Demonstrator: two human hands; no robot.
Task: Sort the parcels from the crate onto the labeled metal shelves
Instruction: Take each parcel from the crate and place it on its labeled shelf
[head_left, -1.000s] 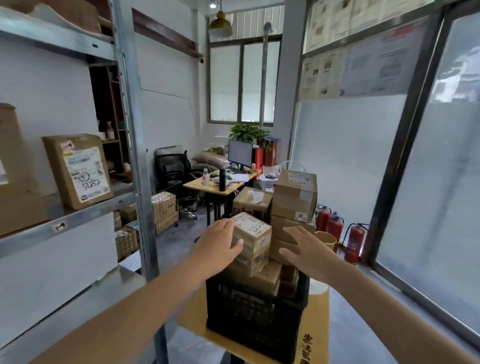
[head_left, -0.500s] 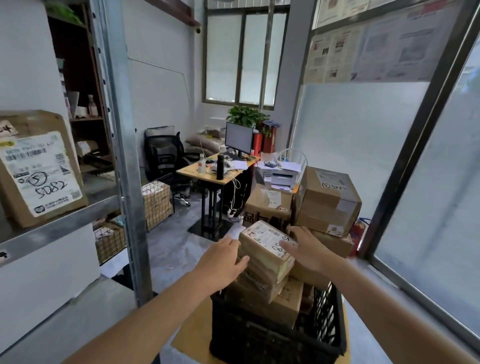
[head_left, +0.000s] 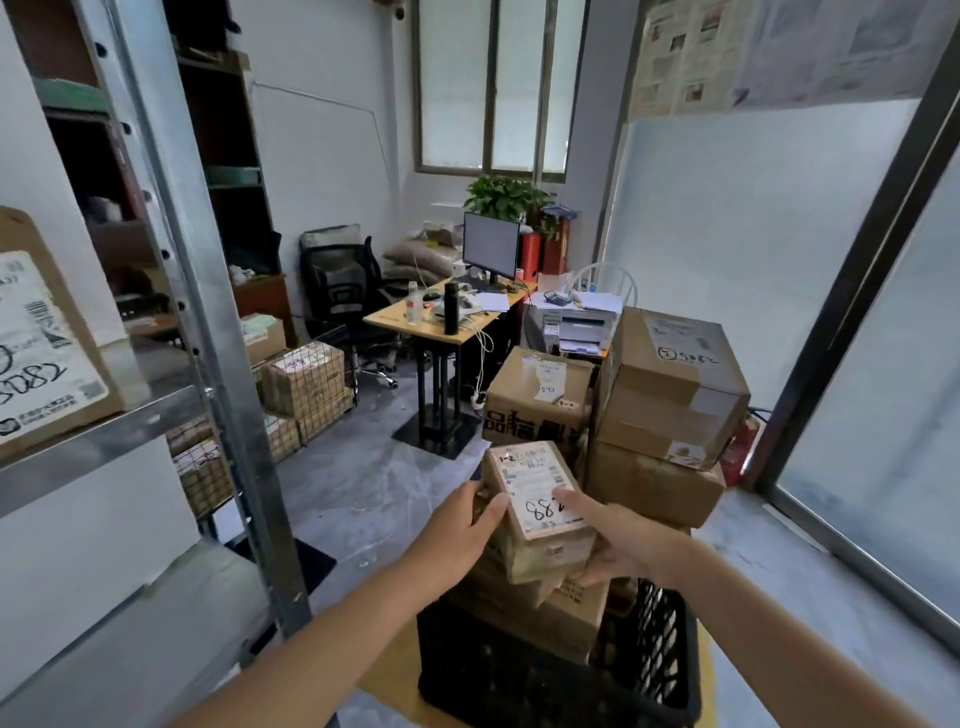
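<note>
A small cardboard parcel with a white label and handwritten digits tops the pile in the black plastic crate. My left hand grips its left side. My right hand holds its right side, thumb lying on the label. Several more brown parcels fill the crate under it. Bigger boxes are stacked right behind. The metal shelf unit stands at left, with a labeled parcel marked 5082 on its middle shelf.
A shelf upright runs close to my left arm. Wire baskets of boxes sit on the floor beyond it. A desk with monitor, an office chair and a printer are behind. A glass partition bounds the right.
Both hands closed in on the small parcel from either side and now hold it. The view came closer and tilted down onto the crate.
</note>
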